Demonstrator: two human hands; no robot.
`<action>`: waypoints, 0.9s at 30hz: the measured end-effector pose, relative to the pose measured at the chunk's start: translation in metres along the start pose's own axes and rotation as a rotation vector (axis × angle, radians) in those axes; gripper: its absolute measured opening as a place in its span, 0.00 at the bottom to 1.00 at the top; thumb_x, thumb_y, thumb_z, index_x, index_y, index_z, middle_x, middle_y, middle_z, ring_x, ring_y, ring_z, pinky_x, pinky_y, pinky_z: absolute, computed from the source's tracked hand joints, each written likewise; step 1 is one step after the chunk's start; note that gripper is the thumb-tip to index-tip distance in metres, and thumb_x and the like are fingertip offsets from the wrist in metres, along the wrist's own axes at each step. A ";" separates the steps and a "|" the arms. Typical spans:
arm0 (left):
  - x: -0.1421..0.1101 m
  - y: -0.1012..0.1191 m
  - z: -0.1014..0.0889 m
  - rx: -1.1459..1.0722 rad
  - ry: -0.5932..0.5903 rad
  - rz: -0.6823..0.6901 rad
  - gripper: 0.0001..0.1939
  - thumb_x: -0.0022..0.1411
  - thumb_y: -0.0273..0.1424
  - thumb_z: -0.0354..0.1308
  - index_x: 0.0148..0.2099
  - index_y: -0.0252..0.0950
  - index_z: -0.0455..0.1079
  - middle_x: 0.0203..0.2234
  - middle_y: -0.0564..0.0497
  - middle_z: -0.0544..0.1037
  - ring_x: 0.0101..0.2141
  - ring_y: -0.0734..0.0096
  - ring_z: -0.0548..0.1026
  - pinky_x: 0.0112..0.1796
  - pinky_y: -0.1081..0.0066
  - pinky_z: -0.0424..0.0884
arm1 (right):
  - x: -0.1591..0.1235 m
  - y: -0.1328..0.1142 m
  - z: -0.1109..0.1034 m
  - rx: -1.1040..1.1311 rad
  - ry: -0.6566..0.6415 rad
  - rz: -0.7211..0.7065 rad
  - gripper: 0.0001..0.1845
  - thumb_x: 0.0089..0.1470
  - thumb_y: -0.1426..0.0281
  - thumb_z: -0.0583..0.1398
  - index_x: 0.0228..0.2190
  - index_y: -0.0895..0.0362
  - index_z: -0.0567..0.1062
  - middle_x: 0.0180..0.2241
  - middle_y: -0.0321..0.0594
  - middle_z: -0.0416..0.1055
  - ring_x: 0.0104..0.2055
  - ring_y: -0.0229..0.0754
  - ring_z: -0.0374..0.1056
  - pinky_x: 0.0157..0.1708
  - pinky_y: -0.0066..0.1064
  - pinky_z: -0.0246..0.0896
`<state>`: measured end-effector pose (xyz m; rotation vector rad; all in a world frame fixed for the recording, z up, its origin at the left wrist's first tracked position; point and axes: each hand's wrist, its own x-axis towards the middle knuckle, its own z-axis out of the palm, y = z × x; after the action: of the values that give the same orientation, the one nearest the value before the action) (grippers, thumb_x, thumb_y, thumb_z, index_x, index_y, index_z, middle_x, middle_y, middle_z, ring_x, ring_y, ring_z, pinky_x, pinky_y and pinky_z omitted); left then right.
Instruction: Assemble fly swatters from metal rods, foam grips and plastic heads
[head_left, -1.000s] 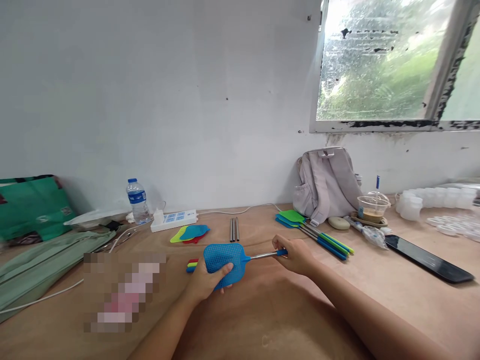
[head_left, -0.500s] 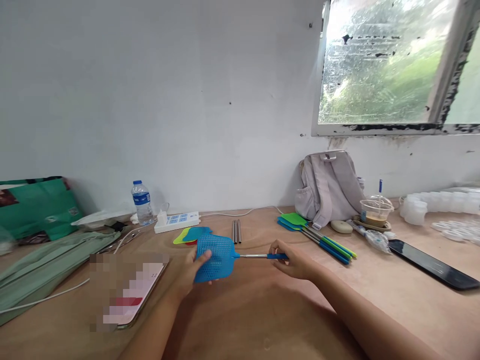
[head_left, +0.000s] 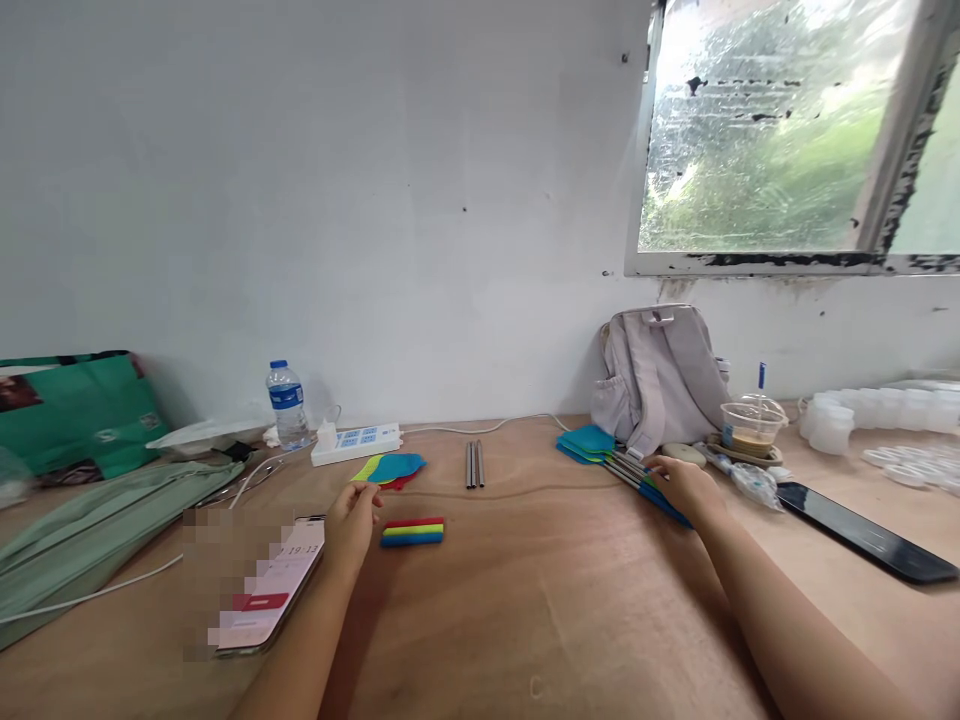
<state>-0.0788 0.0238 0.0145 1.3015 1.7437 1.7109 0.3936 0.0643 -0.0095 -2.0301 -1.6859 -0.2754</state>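
My right hand (head_left: 686,490) is at the right, its fingers round the handle of a blue fly swatter (head_left: 586,441) lying on a pile of swatters with metal shafts. It covers much of the handles. My left hand (head_left: 354,525) hovers at the near edge of loose swatter heads (head_left: 400,467), yellow, blue and red; its fingers are loosely bent and apart, with nothing visible in them. Just right of it lie short handle grips (head_left: 412,532) in red, yellow and blue, side by side. Metal rods (head_left: 475,465) lie farther back, at mid-table.
At the left are a phone (head_left: 274,590), a water bottle (head_left: 286,405), a power strip (head_left: 356,444) and green cloth (head_left: 97,540). A backpack (head_left: 660,380), a drink cup (head_left: 750,425), a black phone (head_left: 866,530) and white containers (head_left: 829,425) stand or lie at the right.
The blue swatter has moved from between my hands onto the right-hand pile. My left hand has let go of its head and drawn left, uncovering the coloured grips.
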 end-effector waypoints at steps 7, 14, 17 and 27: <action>0.001 -0.006 0.002 0.425 -0.299 0.078 0.09 0.48 0.32 0.48 0.27 0.38 0.69 0.29 0.49 0.75 0.34 0.62 0.72 0.35 0.67 0.66 | -0.002 -0.024 0.003 0.042 0.173 -0.144 0.13 0.48 0.71 0.52 0.36 0.56 0.72 0.36 0.45 0.73 0.40 0.49 0.66 0.37 0.36 0.56; -0.017 0.014 0.005 0.649 -0.503 0.202 0.12 0.47 0.27 0.49 0.32 0.38 0.73 0.35 0.50 0.75 0.39 0.63 0.71 0.41 0.68 0.64 | -0.055 -0.133 0.018 0.385 -0.024 -0.701 0.10 0.47 0.76 0.52 0.32 0.56 0.70 0.34 0.41 0.71 0.38 0.43 0.64 0.40 0.33 0.56; -0.021 0.018 0.005 0.694 -0.541 0.260 0.13 0.44 0.25 0.51 0.31 0.39 0.73 0.35 0.50 0.75 0.38 0.63 0.70 0.40 0.68 0.63 | -0.077 -0.170 0.030 0.457 -0.182 -0.761 0.12 0.45 0.78 0.52 0.33 0.57 0.69 0.34 0.41 0.70 0.37 0.41 0.64 0.38 0.30 0.57; -0.021 0.012 0.007 0.679 -0.501 0.305 0.12 0.46 0.23 0.50 0.29 0.40 0.73 0.32 0.51 0.72 0.37 0.63 0.69 0.39 0.66 0.61 | -0.051 -0.227 0.053 0.387 -0.245 -0.574 0.18 0.45 0.76 0.52 0.42 0.59 0.61 0.43 0.46 0.61 0.40 0.43 0.62 0.37 0.31 0.54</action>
<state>-0.0591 0.0093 0.0170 2.1452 1.9305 0.7787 0.1558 0.0734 -0.0249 -1.3141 -2.2486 0.1186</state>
